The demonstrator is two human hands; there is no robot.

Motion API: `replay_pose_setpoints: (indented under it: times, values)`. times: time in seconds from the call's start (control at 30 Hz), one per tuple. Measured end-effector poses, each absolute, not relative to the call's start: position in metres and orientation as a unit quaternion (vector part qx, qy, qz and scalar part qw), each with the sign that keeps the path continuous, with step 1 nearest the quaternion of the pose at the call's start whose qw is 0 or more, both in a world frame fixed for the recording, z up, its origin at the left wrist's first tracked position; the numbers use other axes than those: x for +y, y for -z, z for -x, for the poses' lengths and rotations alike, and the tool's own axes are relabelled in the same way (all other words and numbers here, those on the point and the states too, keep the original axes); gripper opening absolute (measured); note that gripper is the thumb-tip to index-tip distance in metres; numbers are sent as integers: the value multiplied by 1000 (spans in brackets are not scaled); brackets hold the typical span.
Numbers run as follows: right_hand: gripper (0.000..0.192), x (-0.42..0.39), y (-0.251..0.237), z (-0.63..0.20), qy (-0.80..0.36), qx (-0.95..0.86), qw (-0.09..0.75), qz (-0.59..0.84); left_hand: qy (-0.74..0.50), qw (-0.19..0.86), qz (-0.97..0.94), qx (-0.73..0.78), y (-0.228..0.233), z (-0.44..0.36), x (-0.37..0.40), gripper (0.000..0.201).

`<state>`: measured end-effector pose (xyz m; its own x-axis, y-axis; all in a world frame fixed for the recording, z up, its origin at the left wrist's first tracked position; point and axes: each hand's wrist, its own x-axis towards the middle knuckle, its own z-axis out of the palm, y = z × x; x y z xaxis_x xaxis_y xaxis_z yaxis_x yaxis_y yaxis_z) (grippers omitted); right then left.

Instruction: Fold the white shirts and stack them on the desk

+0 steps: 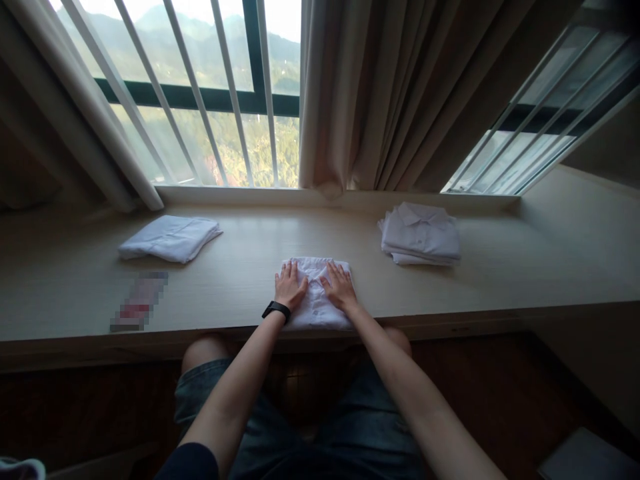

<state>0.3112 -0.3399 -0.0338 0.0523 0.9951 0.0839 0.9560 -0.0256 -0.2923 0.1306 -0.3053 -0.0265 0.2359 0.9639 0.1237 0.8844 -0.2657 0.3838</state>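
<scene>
A folded white shirt point(316, 308) lies at the front edge of the desk, collar toward the window and buttons up. Flat on its left upper part rests my left hand point(290, 285), fingers stretched out, with a dark band on the wrist. My right hand point(340, 287) lies on the right side near the collar, its fingers also spread. Both thumbs point inward toward the collar's middle. Neither hand grips the cloth. Parts of the collar and shoulders are hidden under the hands.
A stack of folded white shirts point(421, 233) sits at the back right. Farther left is another folded white garment point(170, 238), with a blurred-out flat item point(139, 301) in front of it. Behind the long desk point(500, 280) are curtains point(390, 93) and barred windows.
</scene>
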Motion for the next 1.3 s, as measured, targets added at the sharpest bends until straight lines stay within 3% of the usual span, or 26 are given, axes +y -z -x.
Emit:
replay_pose_setpoints:
  times: [0.17, 0.4, 0.5, 0.63, 0.83, 1.0, 1.1, 1.3]
  values:
    - [58, -383, 33, -296, -13, -708, 133, 693, -183, 33, -860, 476, 18, -122, -361, 55]
    - [59, -391, 38, -284, -79, -703, 59, 704, -109, 74, -863, 488, 35, -127, -377, 55]
    - [60, -394, 33, -294, -81, -701, 77, 704, -104, 77, -864, 487, 27, -116, -373, 55]
    - [57, -417, 41, -308, 8, -678, 129, 724, -155, 16, -863, 481, 25, -93, -383, 57]
    - [55, -429, 61, -342, -30, -672, 103, 732, -119, 51, -866, 483, 43, -76, -384, 54]
    - [61, -450, 83, -384, 5, -557, 219, 801, -128, 36, -762, 634, 45, -50, -381, 58]
    - [61, -466, 87, -386, 34, -563, 263, 783, -160, 4, -744, 649, 41, -39, -385, 59]
    - [57, -432, 57, -336, 20, -697, 155, 700, -160, 5, -853, 497, 29, -73, -369, 61]
